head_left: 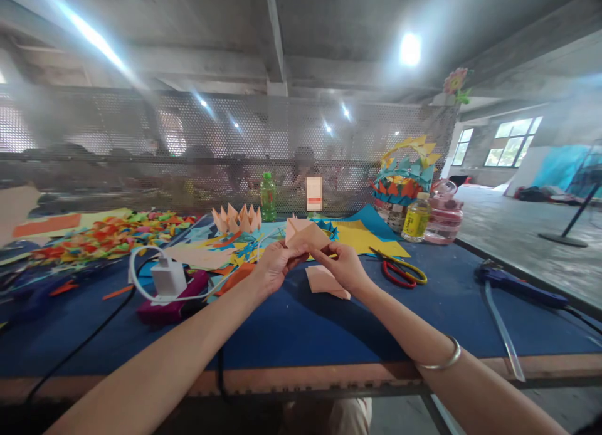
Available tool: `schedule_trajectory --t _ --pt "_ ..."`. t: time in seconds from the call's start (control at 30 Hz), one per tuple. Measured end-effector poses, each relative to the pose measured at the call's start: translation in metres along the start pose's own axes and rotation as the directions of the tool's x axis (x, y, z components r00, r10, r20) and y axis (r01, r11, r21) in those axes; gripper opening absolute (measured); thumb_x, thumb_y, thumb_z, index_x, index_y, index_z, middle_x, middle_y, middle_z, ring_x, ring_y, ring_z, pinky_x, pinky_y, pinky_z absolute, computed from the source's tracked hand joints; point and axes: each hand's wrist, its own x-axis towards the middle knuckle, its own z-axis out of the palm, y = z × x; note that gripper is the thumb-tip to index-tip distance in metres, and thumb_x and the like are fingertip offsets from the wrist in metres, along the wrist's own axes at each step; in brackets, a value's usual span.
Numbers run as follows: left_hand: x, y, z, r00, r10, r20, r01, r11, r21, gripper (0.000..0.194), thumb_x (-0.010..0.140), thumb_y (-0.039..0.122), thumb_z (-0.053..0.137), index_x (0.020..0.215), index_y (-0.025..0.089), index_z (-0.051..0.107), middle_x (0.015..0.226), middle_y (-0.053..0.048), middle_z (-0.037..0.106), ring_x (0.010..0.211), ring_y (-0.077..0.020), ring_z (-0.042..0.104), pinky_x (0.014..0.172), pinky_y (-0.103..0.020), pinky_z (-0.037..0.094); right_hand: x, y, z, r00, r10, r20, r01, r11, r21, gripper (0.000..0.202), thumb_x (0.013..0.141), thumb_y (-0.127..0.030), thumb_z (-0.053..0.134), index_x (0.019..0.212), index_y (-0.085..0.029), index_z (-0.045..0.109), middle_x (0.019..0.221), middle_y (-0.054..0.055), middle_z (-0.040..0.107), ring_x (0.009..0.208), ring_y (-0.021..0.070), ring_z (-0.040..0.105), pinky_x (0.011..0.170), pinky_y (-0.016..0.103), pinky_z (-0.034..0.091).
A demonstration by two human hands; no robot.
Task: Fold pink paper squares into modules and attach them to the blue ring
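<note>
A folded peach paper point(305, 233) is held up over the middle of the blue table. My left hand point(277, 266) pinches its lower left edge, and my right hand point(342, 266) has its fingers closed on the lower right edge. The fingertips of both hands nearly meet below the paper. Another folded peach piece point(324, 281) lies on the table beneath, beside my right hand. Behind and to the left stands a peach paper crown point(236, 219) with pointed tips.
Red-and-yellow scissors point(399, 269) and a glue gun point(522, 286) lie right. A white charger point(168, 277) sits on a purple power strip point(164, 309) at left, with cables. Bottles point(416, 218), stacked paper crowns point(407, 172) and paper scraps point(117, 234) are farther back.
</note>
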Motion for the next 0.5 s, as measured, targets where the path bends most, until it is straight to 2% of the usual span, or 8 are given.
schedule_trajectory --t 0.23,0.5 --pt "-0.0035 0.0000 0.0024 1.000 -0.018 0.016 0.017 1.000 0.015 0.015 0.067 -0.008 0.073 0.069 0.007 0.071 0.071 -0.008 0.074 0.062 -0.0144 0.070 0.064 -0.020 0.059 0.0002 0.0056 0.0005 1.000 0.014 -0.015 -0.015 1.000 -0.015 0.038 0.074 -0.051 0.063 0.062 -0.015 0.065 0.059 0.000 0.063 0.059 0.0141 0.054 0.056 0.025 0.038" --pt "-0.0039 -0.0003 0.0022 0.999 -0.024 0.028 0.023 0.999 0.033 0.018 0.065 -0.008 0.075 0.075 0.008 0.072 0.076 -0.008 0.075 0.065 -0.0144 0.071 0.066 -0.021 0.060 0.0000 0.0057 0.0002 0.999 0.023 -0.030 -0.024 0.999 -0.026 0.033 0.073 -0.046 0.064 0.062 -0.016 0.067 0.058 0.000 0.064 0.058 0.0142 0.054 0.056 0.024 0.038"
